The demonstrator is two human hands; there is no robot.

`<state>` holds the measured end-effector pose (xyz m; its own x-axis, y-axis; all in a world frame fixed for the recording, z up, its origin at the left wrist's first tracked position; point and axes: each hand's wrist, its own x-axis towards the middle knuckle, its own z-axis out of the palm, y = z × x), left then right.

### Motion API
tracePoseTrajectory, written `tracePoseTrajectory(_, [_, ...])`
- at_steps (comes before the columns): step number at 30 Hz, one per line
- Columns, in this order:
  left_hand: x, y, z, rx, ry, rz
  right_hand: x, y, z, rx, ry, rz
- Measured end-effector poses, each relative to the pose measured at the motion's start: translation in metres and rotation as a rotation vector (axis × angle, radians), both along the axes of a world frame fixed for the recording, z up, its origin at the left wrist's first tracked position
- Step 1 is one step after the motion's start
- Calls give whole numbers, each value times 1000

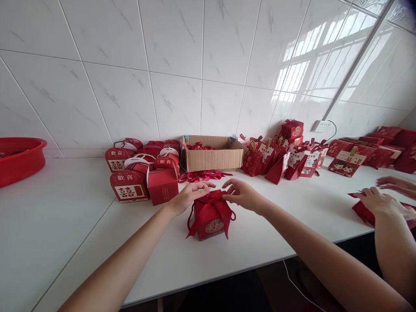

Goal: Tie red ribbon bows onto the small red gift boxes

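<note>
- The red gift box (pixel 211 223) stands closed on the white table (pixel 65 208), in the middle near the front edge, with a red ribbon bow (pixel 212 200) gathered on top.
- The left hand (pixel 190 196) rests at the bow's left side, fingers loose and gripping nothing.
- The right hand (pixel 243 195) meets the bow from the right with narrowed fingers; whether they pinch it I cannot tell.
- The tying looks nearly done, with only tidying left.
- Farther back, finished boxes (pixel 129 186) stand left of a cardboard box (pixel 212 159), and loose ribbons (pixel 201 175) lie before it.

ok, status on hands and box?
Left hand, right hand open, fingertips at the bow of the red gift box. Box upright on white counter. Co-worker's hands apart, far right.
</note>
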<state>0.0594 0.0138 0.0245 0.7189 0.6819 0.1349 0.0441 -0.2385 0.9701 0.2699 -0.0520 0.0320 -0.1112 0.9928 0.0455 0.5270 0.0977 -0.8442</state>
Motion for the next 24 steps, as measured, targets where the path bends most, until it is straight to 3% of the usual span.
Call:
tracePoseTrajectory(3, [1,1,0,-15,-7,-7,1,-2,0,396,-202,186])
tracePoseTrajectory(6, [2,3,-1,-20,-14,-10,-1,-5,2,577,-425,367])
tracePoseTrajectory(12, [3,4,2,105,86,9,-2,-4,0,545,-555,459])
tracePoseTrajectory(21, [3,15,8,626,278,76,-2,-3,-1,492,-522,522])
tracePoseTrajectory(24, [1,15,8,635,275,86,-3,-3,-1,497,-459,524])
